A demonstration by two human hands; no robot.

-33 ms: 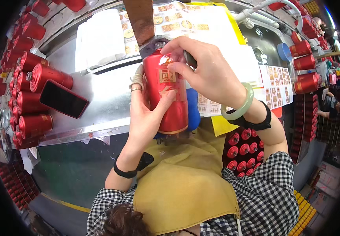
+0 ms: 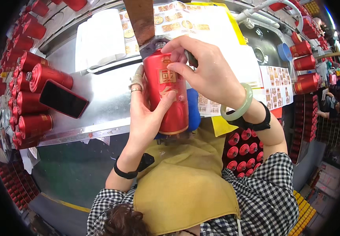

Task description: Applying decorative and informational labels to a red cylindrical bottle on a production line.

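A red bottle [image 2: 174, 112] with gold characters lies tilted before me, its neck toward a brown upright post. My left hand [image 2: 148, 112] is wrapped round its left side, thumb across the lower gold character, one finger covered by a pale wrap. At the upper part of the bottle, my right hand [image 2: 201, 63] bends thumb and fingers beside a small gold emblem [image 2: 166, 60]. A dark, rounded object [image 2: 190, 59] shows within the right hand's curled fingers; its kind is hidden. Beneath and beside the bottle there is a blue pad [image 2: 193, 110].
A black phone [image 2: 64, 98] leans against red bottles [image 2: 34, 104] at the left. White paper [image 2: 101, 37] and gold-printed sticker sheets [image 2: 181, 19] cover the far bench. Right of them are a metal sink [image 2: 262, 43], a blue cup [image 2: 284, 51] and more red bottles. The brown post [image 2: 139, 19] rises behind the bottle.
A bright whitish patch at the bottle's upper emblem has gone, and the gold emblem now shows flat on the red. Both hands stay nearly in place.
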